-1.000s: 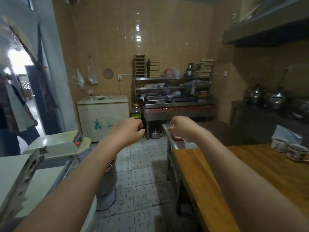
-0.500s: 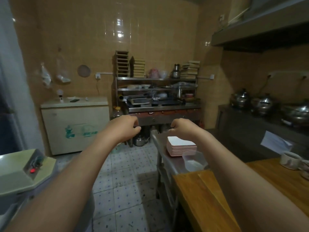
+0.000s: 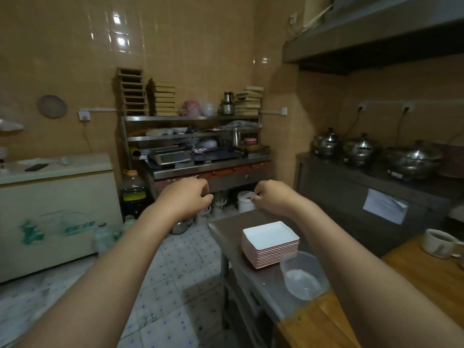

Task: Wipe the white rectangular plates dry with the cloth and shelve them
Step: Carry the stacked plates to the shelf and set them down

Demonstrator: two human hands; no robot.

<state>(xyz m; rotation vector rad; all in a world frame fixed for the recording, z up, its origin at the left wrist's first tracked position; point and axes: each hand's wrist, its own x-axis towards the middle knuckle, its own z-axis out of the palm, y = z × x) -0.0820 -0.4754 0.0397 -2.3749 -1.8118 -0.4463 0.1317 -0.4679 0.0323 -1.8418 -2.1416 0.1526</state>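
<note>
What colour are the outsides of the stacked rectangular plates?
Pinkish red; the stack of plates is white inside. Head view shows it best.

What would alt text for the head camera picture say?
Two bare arms stretch forward in a tiled kitchen, left hand and right hand curled and empty. Near the right arm, a stack of white rectangular plates sits on a steel table beside a clear plastic bowl. Cluttered metal shelves stand behind.

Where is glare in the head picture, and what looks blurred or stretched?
Head view: light glares on the wall tiles; head view: the freezer and floor at lower left are smeared, the plate stack sharp; head view: the wide lens stretches the near arms.
</note>
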